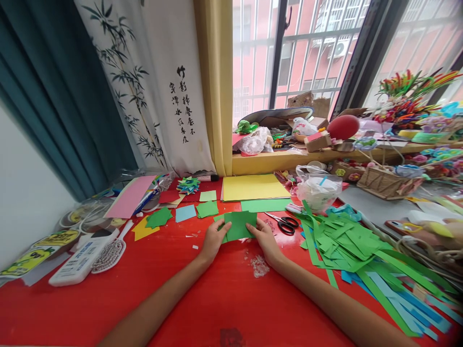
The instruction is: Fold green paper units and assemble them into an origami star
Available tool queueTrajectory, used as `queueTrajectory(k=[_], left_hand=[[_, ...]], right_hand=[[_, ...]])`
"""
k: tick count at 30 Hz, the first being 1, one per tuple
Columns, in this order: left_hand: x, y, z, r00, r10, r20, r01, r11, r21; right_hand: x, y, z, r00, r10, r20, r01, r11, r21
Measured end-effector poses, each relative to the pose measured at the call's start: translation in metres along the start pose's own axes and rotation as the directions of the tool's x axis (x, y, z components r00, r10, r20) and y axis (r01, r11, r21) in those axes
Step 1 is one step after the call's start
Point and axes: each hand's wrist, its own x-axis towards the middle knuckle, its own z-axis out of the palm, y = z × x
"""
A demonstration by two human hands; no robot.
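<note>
— Just left of the scissors (pixel 285 224), both hands are on one green paper (pixel 239 225). The left hand (pixel 213 239) pinches its left edge, the right hand (pixel 265 237) its right edge. Fingers are closed on the sheet, nothing else held.
— Why grip both sides?
— My read: it keeps a thin sheet taut and squared to the body. It sits low over the red worktop (pixel 217 299); can't tell if it lies flat or is lifted a little.
— How does it look?
— Mid green, matte, roughly rectangular, thin. A second green edge peeks out at the lower left, either a fold or another piece underneath. Can't tell which.
— And around it?
— Right of the scissors there's a heap of green strips (pixel 347 241). Behind the scissors are yellow sheets (pixel 253 187). Further left, past the hands, lie small green squares (pixel 207 208) and a blue square (pixel 185 213).
— Layout logic?
— Probably stock behind, offcuts pushed right, scissors beside the right hand.
</note>
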Motion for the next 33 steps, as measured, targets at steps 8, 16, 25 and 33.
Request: queueTrajectory(k=[8,16,25,33], left_hand=[[0.0005,-0.0005,-0.0004,0.998,0.014,0.067,-0.003,0.987,-0.163],[0.0031,-0.005,-0.0027,0.996,0.012,-0.089,-0.023,0.993,-0.117],[0.0014,-0.0018,-0.0012,0.999,0.007,-0.036,-0.014,0.979,-0.201],[-0.0002,0.0013,-0.0005,0.998,0.052,-0.024,-0.055,0.981,-0.185]], right_hand=[[0.0011,0.0023,-0.0001,1.0,-0.017,0.023,0.017,1.0,-0.013],[0.003,0.0061,-0.0028,0.999,-0.019,-0.042,0.016,0.998,-0.063],[0.0015,0.0073,-0.0005,0.998,0.038,-0.039,-0.042,0.995,-0.09],[0.0028,0.0062,-0.0027,0.999,-0.034,-0.009,0.033,0.993,-0.11]])
